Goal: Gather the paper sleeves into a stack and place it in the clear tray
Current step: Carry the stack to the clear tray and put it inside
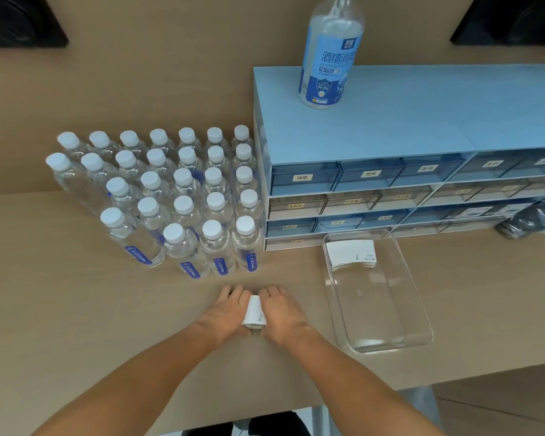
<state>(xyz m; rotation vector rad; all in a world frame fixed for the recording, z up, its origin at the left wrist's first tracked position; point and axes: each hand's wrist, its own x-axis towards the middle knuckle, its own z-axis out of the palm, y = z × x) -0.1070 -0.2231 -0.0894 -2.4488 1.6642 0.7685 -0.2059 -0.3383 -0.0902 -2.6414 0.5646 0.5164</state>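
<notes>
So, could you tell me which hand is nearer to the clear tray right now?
The right hand. It presses the sleeve stack from the side facing the clear tray, apart from it; the left hand is beyond the stack, farther off.

Pressed between the fingers of the left hand (230,313) and the right hand (282,314) is a small stack of white paper sleeves (255,311), matt and smooth. Under the fingers lies a beige wood-look tabletop (76,325) with a dull finish. Right of the fingers stands a clear rectangular plastic tray (419,336), glossy, holding more matt white paper sleeves (350,252). Beyond the fingertips stand clear glossy plastic water bottles (183,247) with matt white caps.
</notes>
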